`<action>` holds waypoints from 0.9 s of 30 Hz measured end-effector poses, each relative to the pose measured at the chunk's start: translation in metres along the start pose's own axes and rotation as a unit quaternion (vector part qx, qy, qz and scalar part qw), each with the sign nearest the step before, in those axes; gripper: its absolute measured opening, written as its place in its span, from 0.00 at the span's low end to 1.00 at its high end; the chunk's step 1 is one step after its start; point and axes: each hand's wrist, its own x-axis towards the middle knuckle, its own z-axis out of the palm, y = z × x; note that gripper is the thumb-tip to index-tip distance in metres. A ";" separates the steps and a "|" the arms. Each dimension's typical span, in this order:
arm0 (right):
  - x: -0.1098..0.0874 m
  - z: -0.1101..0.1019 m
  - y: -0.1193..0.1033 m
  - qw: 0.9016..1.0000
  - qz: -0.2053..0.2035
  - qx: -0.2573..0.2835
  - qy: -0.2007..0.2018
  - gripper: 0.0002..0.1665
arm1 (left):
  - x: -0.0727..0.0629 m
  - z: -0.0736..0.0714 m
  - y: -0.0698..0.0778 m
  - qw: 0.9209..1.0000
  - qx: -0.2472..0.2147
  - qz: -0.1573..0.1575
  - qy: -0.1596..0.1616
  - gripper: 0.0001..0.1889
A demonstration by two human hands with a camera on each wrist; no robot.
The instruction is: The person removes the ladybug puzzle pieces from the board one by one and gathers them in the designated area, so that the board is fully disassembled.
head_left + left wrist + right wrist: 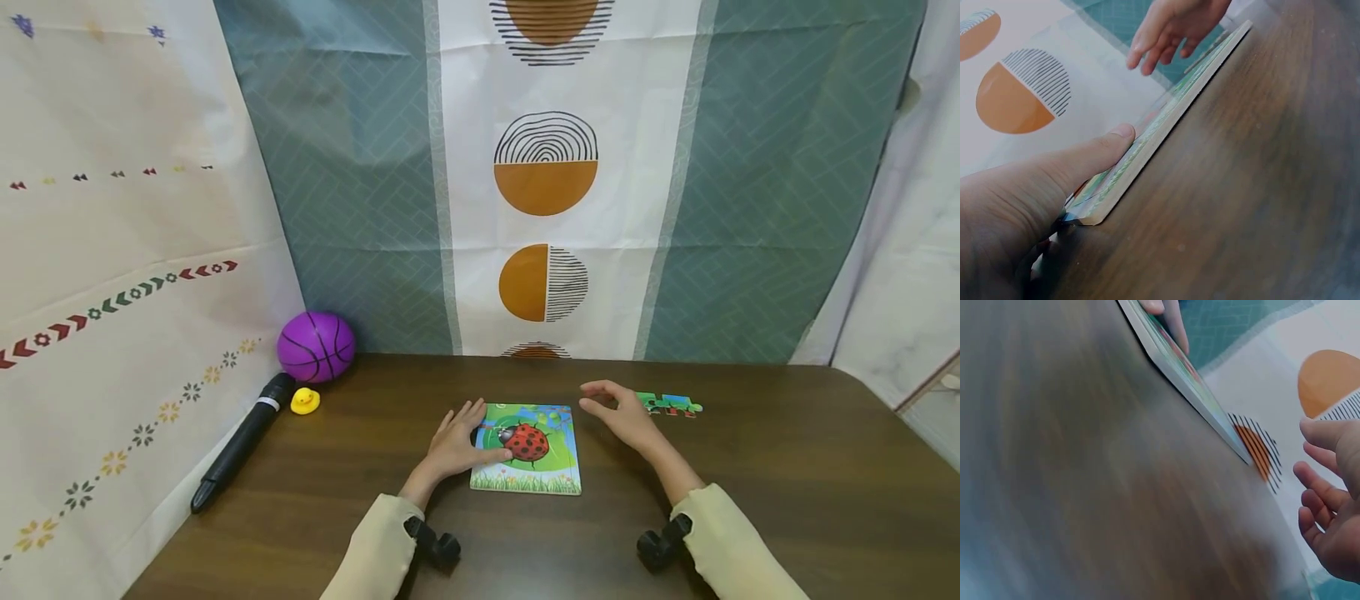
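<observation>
A square ladybug picture puzzle board (551, 467), with a pale edge, lies flat on the table in the head view. My left hand (457, 443) rests on its left side, the thumb reaching over the picture and the fingers stretched along the left edge. In the left wrist view that thumb (1100, 150) lies on the board's top face. My right hand (622, 417) is held off the board's right side, fingers loosely bent with nothing between them. Just beyond it lie colourful green, blue and red puzzle pieces (677, 405), partly hidden by the hand.
On the brown table (787, 467), a purple ball (316, 347) stands at the back left. Near it are a yellow rubber duck (305, 401) and a black microphone-like stick (243, 442) leaning along the left cloth. A patterned curtain (360, 183) hangs behind the table.
</observation>
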 end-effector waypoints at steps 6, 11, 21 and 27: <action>0.001 0.019 -0.006 0.999 -0.005 0.021 -0.048 0.19 | 0.000 0.000 -0.002 1.000 0.002 0.003 0.001 0.50; -0.001 0.029 -0.010 0.995 -0.027 0.017 -0.090 0.17 | 0.002 0.001 -0.004 1.000 0.005 0.000 0.003 0.50; -0.008 0.039 -0.015 0.989 -0.049 -0.060 -0.127 0.25 | 0.002 0.000 0.000 1.000 0.006 -0.007 -0.002 0.51; -0.009 0.040 -0.014 0.989 -0.033 -0.079 -0.124 0.24 | 0.002 -0.001 0.000 1.000 0.007 -0.009 -0.002 0.51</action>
